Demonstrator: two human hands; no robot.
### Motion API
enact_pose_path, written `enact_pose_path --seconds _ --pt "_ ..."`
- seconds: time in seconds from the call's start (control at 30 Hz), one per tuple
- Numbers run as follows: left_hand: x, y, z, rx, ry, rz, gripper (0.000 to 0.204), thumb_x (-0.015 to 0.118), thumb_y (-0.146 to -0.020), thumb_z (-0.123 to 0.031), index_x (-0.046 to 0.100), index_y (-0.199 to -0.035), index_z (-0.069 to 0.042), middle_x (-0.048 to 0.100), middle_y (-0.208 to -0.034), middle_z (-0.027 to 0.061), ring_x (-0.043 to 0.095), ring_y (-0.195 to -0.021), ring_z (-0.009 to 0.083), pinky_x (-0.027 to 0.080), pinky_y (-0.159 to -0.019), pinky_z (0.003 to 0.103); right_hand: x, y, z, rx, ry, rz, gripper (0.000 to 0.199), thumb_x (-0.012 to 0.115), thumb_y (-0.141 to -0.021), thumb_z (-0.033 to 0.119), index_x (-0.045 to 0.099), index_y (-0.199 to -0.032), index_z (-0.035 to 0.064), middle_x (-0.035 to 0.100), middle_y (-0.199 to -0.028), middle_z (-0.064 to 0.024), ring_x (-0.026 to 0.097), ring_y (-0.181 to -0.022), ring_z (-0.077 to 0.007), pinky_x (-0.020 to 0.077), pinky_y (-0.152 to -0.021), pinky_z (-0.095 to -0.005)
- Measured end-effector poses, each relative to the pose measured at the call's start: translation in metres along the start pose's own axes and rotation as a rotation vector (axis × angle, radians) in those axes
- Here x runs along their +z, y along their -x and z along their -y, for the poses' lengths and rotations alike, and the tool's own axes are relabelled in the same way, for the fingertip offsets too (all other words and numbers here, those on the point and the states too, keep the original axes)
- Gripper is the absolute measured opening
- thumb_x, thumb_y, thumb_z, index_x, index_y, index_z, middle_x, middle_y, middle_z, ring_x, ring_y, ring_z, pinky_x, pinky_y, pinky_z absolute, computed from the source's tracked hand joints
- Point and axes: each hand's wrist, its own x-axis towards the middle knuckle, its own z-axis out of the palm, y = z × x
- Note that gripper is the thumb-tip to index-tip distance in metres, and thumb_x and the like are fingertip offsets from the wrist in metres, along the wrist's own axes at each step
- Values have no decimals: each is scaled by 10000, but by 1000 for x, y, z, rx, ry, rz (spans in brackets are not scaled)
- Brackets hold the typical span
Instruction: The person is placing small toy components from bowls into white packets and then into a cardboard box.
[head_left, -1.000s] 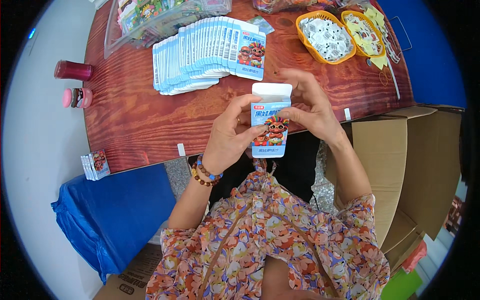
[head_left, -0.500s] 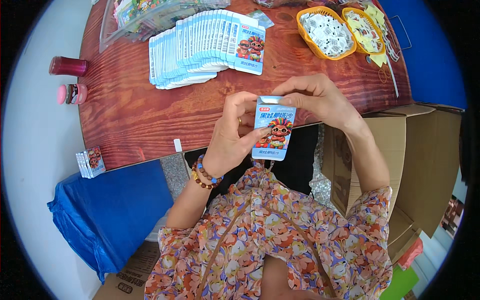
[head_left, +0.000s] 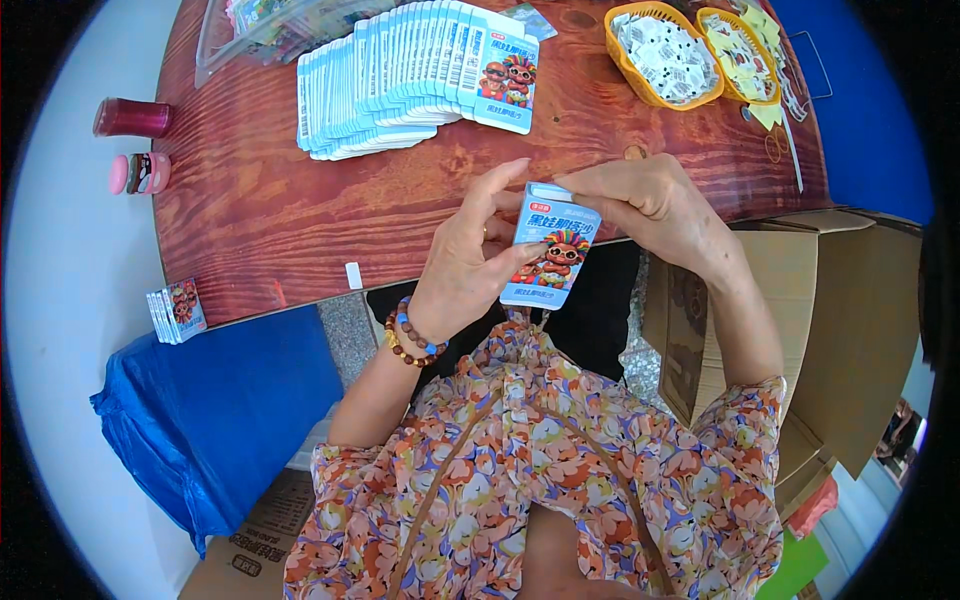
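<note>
A small light-blue flat cardboard box (head_left: 537,283) with a cartoon figure on its front is held over the near edge of the table, leaning a little to the right. My left hand (head_left: 455,255) grips its left side, thumb across the front and index finger raised off it. At the box's top right corner, the fingers of my right hand (head_left: 655,205) pinch the top edge by the flap. The top end appears open; what is inside cannot be made out. Beyond my hands, several matching flat boxes (head_left: 400,75) lie fanned in an overlapping row.
Two yellow baskets (head_left: 622,78) of small white and yellow packets stand at the back right. A clear plastic bin (head_left: 215,55) is at the back left. Two jars (head_left: 135,117) sit by the left edge, above a small stack of boxes (head_left: 178,312). An open carton (head_left: 770,300) stands at right.
The box has tilted further to the right. My left index finger has lifted away from its top, and my right hand has shifted slightly to the right while still pinching the corner.
</note>
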Motion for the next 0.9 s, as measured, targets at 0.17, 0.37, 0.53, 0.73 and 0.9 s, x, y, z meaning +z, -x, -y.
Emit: enact_pose_path --seconds 0.17,0.37,0.53,0.73,0.9 --pt "0 -2 -2 -31 -32 -2 729 702 -835 31 393 -1483 -93 647 -1176 147 700 -896 203 573 -784 330 0 9 -11 1 -39 60 310 651 -876 -4 686 -1183 14 721 -1119 -156 722 -983 -268 573 -790 -334" --pt "7 -7 5 137 -178 -8 700 706 -819 27 463 -1462 -106 603 -1160 119 642 -1003 195 561 -790 315 6 12 -6 -70 119 -20 367 654 -877 -10 658 -1242 30 709 -1156 -149 715 -1000 -265 567 -830 -345" --pt "12 -7 12 183 -102 -86 659 713 -821 46 497 -1429 -87 584 -1146 109 628 -1042 192 552 -821 306 10 15 -1 31 -41 -80 425 680 -874 -11 625 -1295 21 692 -1207 -128 709 -977 -190 579 -818 -316" --pt "11 -8 11 102 196 -55 545 686 -876 49 525 -1385 -59 596 -1227 89 625 -1112 157 569 -861 296 22 23 -20 78 -171 -182 423 708 -857 -39 650 -1270 30 691 -1175 -101 696 -962 -163 596 -758 -249" --pt "4 -13 15 82 163 51 456 668 -887 61 550 -1317 -30 634 -1186 77 650 -1050 134 574 -858 291 11 17 -35 -123 -206 -55 356 739 -835 -31 693 -1186 15 682 -1158 -106 700 -968 -193 597 -763 -262"
